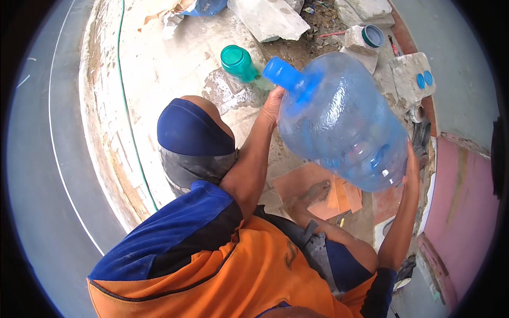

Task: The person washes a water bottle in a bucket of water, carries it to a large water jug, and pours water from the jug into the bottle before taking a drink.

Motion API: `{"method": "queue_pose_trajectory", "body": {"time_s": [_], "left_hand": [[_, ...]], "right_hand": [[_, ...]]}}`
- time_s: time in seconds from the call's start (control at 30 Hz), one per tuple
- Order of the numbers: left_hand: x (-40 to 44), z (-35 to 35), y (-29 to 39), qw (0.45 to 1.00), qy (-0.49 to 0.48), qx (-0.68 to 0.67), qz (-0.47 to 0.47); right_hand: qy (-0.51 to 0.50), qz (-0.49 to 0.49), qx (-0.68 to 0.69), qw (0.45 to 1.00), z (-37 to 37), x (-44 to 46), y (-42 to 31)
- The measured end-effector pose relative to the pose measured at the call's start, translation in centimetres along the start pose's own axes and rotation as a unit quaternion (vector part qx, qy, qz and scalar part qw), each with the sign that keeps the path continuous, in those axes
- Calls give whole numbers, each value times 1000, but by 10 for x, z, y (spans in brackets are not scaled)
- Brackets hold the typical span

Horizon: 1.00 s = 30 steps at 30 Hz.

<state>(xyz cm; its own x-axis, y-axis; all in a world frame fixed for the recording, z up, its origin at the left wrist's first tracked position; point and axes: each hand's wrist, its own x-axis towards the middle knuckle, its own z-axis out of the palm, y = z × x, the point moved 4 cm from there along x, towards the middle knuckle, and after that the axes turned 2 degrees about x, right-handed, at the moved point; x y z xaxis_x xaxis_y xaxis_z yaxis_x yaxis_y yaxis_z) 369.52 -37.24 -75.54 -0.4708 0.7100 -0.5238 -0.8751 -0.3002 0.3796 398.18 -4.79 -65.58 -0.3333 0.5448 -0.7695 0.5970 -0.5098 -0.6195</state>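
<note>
A large clear blue water jug [339, 114] is tilted in front of me, its capped or blue-rimmed neck pointing up and left toward a green plastic jar [238, 63]. My left hand [273, 105] grips the jug just below the neck; part of its fingers is hidden behind the plastic. At the jug's base, my right hand [410, 165] is wrapped against the lower right side, its fingers partly out of sight. The green jar stands on wet paving, apart from the jug.
Broken concrete slabs [270, 20] and rubble lie ahead. Two blue caps [424, 79] rest on a block at right, near a blue-rimmed container [373, 36]. Orange tile pieces [339, 197] lie by my foot. A green hose [125, 100] runs along the left; a pink wall [458, 196] borders the right.
</note>
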Motion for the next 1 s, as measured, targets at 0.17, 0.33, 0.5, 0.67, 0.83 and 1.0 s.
{"method": "queue_pose_trajectory", "body": {"time_s": [0.17, 0.33, 0.5, 0.67, 0.83, 1.0], "left_hand": [[2, -6, 13, 999, -29, -26, 16], [-10, 0, 31, 998, 41, -45, 17], [-10, -8, 38, 996, 51, -65, 33], [3, -31, 34, 993, 53, -89, 51], [-1, -25, 38, 993, 53, -97, 50], [12, -31, 37, 988, -32, -146, 40]], "right_hand": [[13, -33, 5, 999, 12, -7, -18], [32, -41, -35, 998, 32, -17, -42], [24, -56, -66, 996, 44, -36, -60], [13, -41, -124, 991, 38, -33, -70], [-8, -54, -92, 994, 49, -37, -80], [-18, -67, -95, 993, 53, -31, -86]]}}
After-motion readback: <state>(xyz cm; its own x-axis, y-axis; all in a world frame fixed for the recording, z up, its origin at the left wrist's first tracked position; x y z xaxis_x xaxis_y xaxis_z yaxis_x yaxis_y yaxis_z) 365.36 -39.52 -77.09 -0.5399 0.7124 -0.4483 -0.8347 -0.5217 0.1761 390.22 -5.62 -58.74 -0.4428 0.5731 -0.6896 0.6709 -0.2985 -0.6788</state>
